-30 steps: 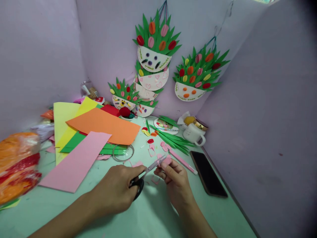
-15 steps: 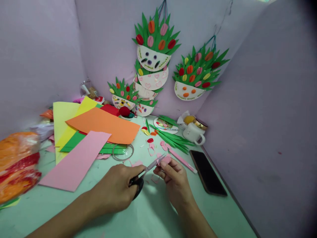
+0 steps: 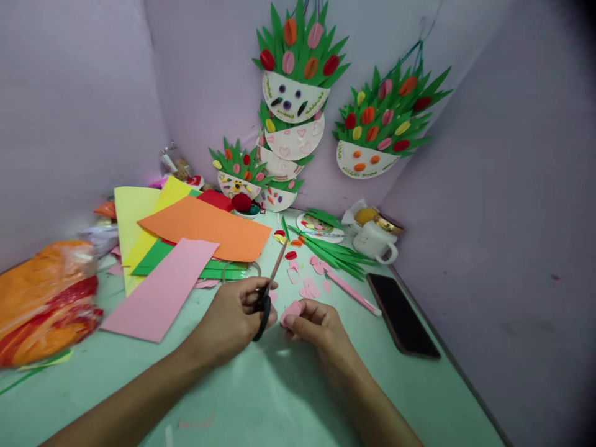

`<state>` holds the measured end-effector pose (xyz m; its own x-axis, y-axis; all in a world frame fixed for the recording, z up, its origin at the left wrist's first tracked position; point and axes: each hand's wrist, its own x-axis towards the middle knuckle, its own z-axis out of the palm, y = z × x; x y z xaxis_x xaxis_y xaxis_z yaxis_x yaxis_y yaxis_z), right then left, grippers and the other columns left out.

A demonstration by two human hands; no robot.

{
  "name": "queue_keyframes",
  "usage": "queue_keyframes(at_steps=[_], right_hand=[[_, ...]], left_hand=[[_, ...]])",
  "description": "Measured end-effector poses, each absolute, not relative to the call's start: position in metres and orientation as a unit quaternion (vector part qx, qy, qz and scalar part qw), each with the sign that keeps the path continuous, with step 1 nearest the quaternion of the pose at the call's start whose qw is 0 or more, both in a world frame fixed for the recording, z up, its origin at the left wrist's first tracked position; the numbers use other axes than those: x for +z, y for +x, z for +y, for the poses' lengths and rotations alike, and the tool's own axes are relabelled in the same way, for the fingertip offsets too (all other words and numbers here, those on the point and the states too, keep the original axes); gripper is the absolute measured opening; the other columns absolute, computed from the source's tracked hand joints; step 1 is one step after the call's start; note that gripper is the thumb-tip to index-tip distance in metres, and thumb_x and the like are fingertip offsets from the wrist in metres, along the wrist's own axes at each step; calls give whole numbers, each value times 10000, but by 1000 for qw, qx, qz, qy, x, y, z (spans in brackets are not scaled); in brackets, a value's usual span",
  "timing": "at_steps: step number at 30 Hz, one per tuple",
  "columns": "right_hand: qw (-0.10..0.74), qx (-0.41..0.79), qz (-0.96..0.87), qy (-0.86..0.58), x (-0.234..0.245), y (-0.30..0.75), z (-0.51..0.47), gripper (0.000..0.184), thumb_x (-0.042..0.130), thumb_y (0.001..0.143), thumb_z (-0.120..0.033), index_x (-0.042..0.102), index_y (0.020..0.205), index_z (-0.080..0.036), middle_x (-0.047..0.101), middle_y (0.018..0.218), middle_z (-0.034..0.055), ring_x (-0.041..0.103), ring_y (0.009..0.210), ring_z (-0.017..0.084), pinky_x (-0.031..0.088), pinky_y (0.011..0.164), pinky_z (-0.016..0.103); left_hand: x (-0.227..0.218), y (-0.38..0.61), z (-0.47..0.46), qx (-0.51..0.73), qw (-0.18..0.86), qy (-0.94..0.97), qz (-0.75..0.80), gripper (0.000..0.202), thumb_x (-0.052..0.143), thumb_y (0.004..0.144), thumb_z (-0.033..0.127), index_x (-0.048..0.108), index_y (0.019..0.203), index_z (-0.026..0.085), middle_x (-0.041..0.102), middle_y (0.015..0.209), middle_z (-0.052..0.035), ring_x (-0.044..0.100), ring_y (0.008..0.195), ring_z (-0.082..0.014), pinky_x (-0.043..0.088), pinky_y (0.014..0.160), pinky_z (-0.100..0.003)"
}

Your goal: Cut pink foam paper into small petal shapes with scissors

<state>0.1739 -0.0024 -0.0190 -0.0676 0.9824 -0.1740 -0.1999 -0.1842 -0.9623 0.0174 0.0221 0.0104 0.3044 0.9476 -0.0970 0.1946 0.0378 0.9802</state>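
My left hand (image 3: 230, 323) is closed round the black handles of a pair of scissors (image 3: 270, 285). Their blades are together and point up and away from me. My right hand (image 3: 316, 326) pinches a small pink paper cutout (image 3: 292, 310) between thumb and fingertips, just right of the scissor handles. Both hands hover low over the pale green table (image 3: 261, 397). More pink petal cutouts (image 3: 310, 288) lie on the table just beyond my fingers.
Pink (image 3: 162, 288), orange (image 3: 209, 226), yellow and green paper sheets lie at the left. An orange plastic bag (image 3: 44, 301) sits far left. A pink pen (image 3: 354, 295), a black phone (image 3: 403, 313), a white mug (image 3: 379, 239) and green paper strips (image 3: 335, 251) lie at the right. Paper flower baskets (image 3: 298, 93) hang on the wall.
The scissors have come off the pink cutout and swung to point upward, blades together. My right hand has drawn the cutout slightly toward me. The view has shifted a little.
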Motion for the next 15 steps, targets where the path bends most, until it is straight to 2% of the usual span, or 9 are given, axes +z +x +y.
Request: queue_keyframes(at_steps=[6, 15], right_hand=[[460, 613, -421, -485, -19, 165, -4, 206, 762, 541, -296, 622, 549, -145, 569, 481, -28, 464, 459, 74, 344, 484, 205], [525, 579, -370, -502, -20, 161, -6, 186, 749, 563, -317, 665, 588, -153, 614, 543, 0, 489, 513, 100, 378, 544, 239]], left_hand=[[7, 23, 16, 364, 568, 575, 462, 335, 611, 568, 166, 586, 901, 137, 578, 578, 33, 545, 539, -105, 419, 499, -188], [-1, 29, 12, 408, 575, 528, 473, 358, 660, 582, 231, 570, 920, 153, 593, 559, 35, 583, 529, -125, 431, 475, -193]])
